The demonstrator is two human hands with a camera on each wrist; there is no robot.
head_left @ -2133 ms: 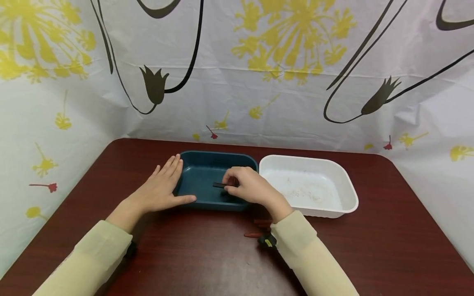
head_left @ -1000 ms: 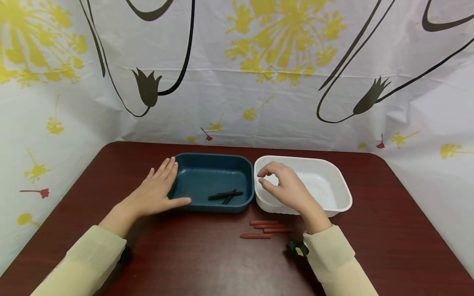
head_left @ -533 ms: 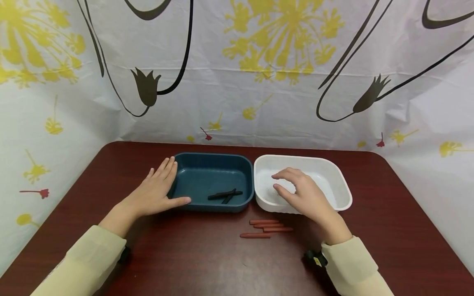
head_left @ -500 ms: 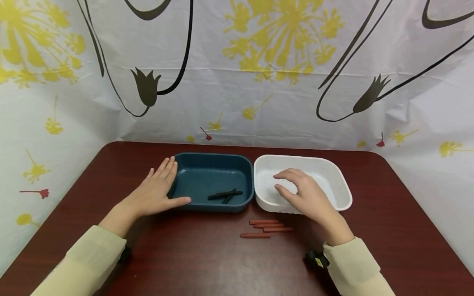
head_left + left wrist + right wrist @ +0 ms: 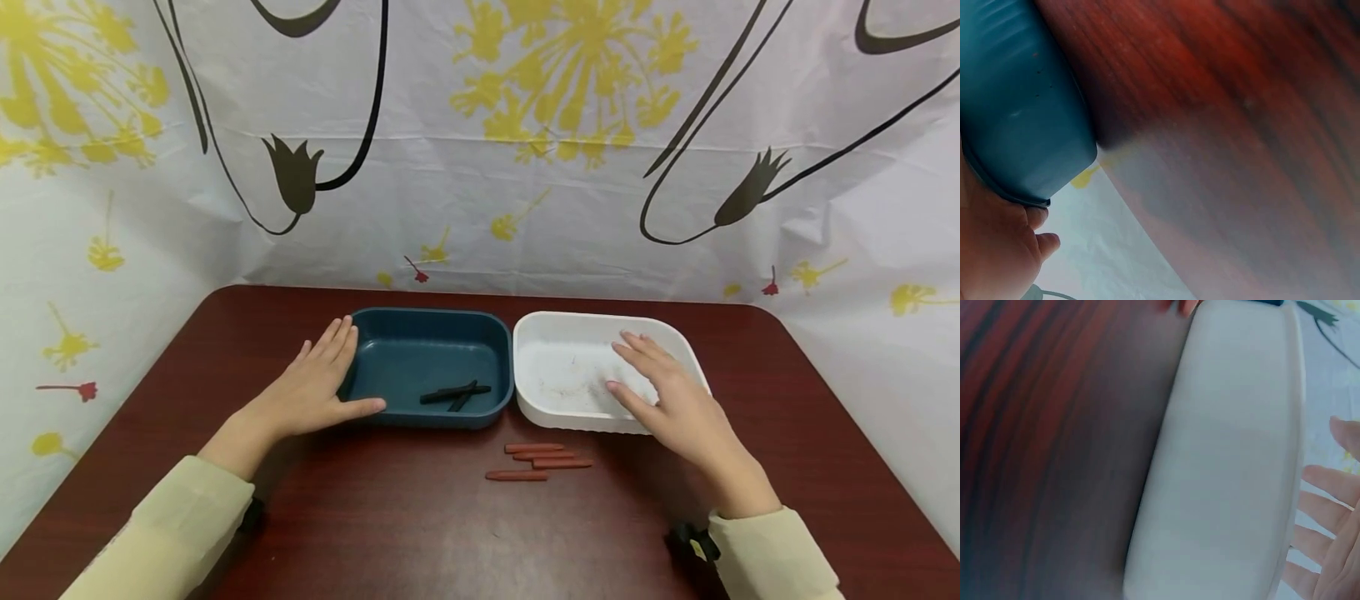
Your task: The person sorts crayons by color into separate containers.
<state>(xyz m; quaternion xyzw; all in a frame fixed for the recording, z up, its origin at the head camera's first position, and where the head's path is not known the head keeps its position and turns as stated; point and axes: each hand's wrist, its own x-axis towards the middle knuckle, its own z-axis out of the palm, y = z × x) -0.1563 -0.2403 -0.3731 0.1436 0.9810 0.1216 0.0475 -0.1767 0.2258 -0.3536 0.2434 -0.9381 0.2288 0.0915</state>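
Observation:
My left hand (image 5: 311, 387) rests with straight fingers against the left end of a dark teal tray (image 5: 420, 421); the left wrist view shows fingertips at the rim of that tray (image 5: 1029, 125). Several black sticks (image 5: 456, 392), crayon-like, lie crossed near the tray's front right inside. Over the right part of a white tray (image 5: 577, 421) my right hand (image 5: 678, 404) hovers, fingers spread and holding nothing. In the right wrist view this hand (image 5: 1335, 531) appears beside the outer wall of the white tray (image 5: 1222, 444).
Several red-brown crayon-like sticks (image 5: 536, 457) lie on the dark red table (image 5: 390, 517) in front of the trays, which stand side by side. Fine specks dot the white tray's floor. A patterned white sheet (image 5: 450, 192) hangs behind the table.
My right hand let go of a black stick in the teal tray, then moved right over the white tray, its fingers spreading. The left hand kept its place at the teal tray.

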